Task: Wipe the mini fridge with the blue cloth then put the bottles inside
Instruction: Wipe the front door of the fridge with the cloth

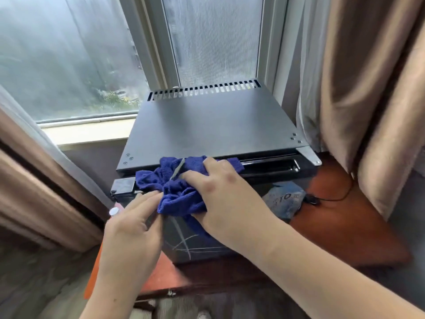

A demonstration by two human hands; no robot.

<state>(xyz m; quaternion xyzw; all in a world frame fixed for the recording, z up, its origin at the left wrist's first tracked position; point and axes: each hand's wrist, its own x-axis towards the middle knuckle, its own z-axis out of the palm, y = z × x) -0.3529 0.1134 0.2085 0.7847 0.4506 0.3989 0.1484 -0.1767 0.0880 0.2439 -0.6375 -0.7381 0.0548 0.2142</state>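
A black mini fridge (207, 120) stands on a wooden stand in front of the window, its door closed. A crumpled blue cloth (177, 194) lies against the top front edge of the door. My right hand (220, 194) presses on the cloth from the right and grips it. My left hand (131, 226) sits at the cloth's left edge, fingers apart, its fingertips touching the fabric. A white bottle cap (114, 211) shows just left of my left hand; the rest of that bottle is hidden behind the hand.
Brown curtains hang at the left (34, 180) and right (368, 111) of the fridge. The reddish wooden stand (340, 226) extends to the right, with a black cable (331, 199) lying on it. The glossy door reflects a blue shape (285, 201). An orange object (94, 272) shows beside my left forearm.
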